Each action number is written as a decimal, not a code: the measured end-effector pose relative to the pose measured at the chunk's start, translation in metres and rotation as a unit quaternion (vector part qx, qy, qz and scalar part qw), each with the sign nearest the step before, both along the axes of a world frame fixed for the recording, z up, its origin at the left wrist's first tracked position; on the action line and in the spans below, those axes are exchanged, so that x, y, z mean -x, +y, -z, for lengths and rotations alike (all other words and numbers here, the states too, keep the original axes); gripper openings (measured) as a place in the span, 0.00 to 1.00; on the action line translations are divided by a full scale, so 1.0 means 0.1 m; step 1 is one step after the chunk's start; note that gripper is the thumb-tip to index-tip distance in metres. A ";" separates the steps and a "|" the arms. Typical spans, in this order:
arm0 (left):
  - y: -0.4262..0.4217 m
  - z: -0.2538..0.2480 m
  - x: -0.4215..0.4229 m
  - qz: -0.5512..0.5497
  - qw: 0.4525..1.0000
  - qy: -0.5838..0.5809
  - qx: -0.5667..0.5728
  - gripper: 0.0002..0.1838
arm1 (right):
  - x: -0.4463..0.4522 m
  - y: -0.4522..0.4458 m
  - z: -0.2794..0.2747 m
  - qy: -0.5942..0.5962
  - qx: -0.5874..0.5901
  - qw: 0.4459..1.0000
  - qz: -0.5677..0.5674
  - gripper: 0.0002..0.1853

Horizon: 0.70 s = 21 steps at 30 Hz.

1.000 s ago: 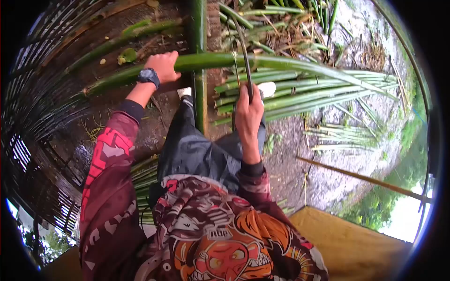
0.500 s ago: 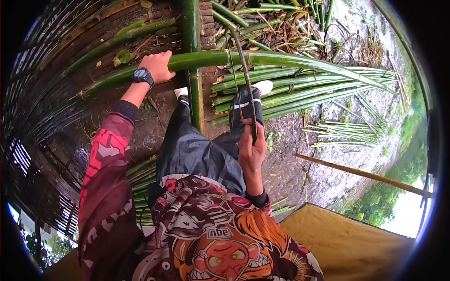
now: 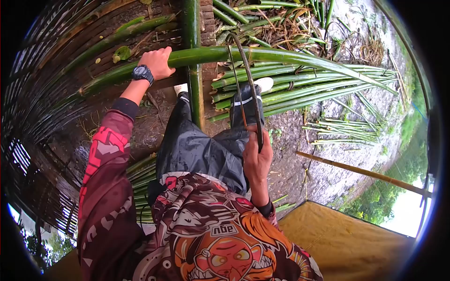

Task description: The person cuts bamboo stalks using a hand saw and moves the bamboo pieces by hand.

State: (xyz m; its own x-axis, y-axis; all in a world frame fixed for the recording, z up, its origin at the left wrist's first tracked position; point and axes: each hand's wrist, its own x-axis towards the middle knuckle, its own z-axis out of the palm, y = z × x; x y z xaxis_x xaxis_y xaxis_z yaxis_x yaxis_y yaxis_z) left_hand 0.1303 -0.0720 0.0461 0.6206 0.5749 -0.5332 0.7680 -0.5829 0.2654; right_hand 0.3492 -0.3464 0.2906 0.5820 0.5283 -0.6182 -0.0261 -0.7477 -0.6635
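Note:
A long green bamboo pole (image 3: 286, 56) lies crosswise over an upright-running bamboo beam (image 3: 191, 28). My left hand (image 3: 157, 64), with a watch on the wrist, is closed around the pole left of the beam. Lower down and to the right, my right hand (image 3: 258, 154) grips the near end of a bow saw (image 3: 247, 70) with a dark curved frame. The saw's thin blade crosses the pole to the right of the beam, near a node. Whether the blade has cut into the pole is too small to tell.
Cut green bamboo poles (image 3: 318, 86) lie piled on the wet ground at right, with a smaller bundle (image 3: 344, 132) beyond. Dry leaves and stalks (image 3: 290, 28) are heaped at the top. A yellow-brown tarp (image 3: 347, 234) and a thin pole (image 3: 356, 172) stand at lower right.
My right hand has drawn the bow saw back toward my body and slightly right, so the frame's far end sits closer to the pole. My left hand keeps its hold.

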 end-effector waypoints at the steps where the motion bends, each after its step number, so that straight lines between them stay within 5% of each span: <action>1: 0.00 0.01 0.00 -0.001 1.000 0.000 0.001 0.32 | 0.00 0.00 -0.04 -0.003 0.013 1.000 0.002 0.10; 5: 0.00 0.06 0.01 -0.007 1.000 -0.005 0.003 0.31 | -0.02 0.44 0.30 -0.120 0.031 0.990 -0.073 0.11; 9: -0.18 0.11 0.06 -0.019 0.984 -0.118 -0.135 0.31 | -0.11 0.75 0.41 -0.078 -0.023 0.996 -0.041 0.12; 13: -0.18 0.10 0.05 -0.016 0.994 -0.085 -0.068 0.28 | -0.01 0.08 -0.77 0.046 -0.123 0.989 0.068 0.13; 15: -0.14 0.02 0.03 -0.027 0.995 -0.071 -0.059 0.30 | -0.03 -0.02 -0.82 0.019 -0.161 0.987 0.013 0.12; 21: -0.10 0.05 0.03 -0.016 0.994 -0.066 -0.089 0.29 | -0.02 -0.10 -0.26 -0.007 -0.021 1.000 0.016 0.10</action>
